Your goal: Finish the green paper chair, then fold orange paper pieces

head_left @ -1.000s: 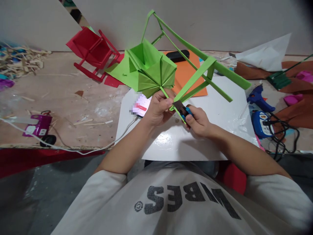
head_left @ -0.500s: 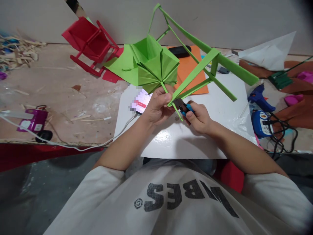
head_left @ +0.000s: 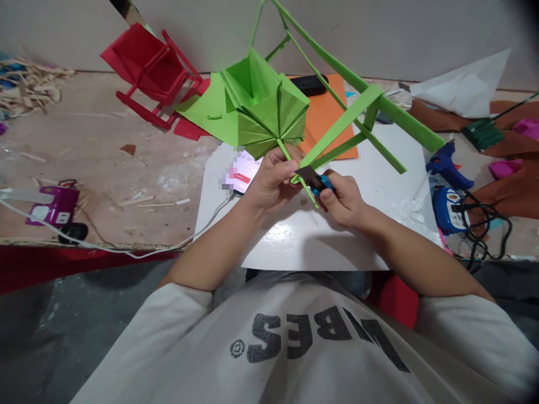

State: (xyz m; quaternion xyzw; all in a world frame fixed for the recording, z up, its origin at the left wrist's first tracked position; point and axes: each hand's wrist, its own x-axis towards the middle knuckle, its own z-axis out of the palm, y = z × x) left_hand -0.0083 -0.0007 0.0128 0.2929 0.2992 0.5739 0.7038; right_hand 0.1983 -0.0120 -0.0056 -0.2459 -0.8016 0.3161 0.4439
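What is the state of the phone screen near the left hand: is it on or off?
On. The phone screen beside the left hand glows brightly, showing digits and a red patch.

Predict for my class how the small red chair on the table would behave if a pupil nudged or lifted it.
The red chair would probably rock or tip when nudged, as it has long runner-like strips underneath. It is likely light, since its flat, folded panels look like paper or card. Its slim side strip might bend if pinched.
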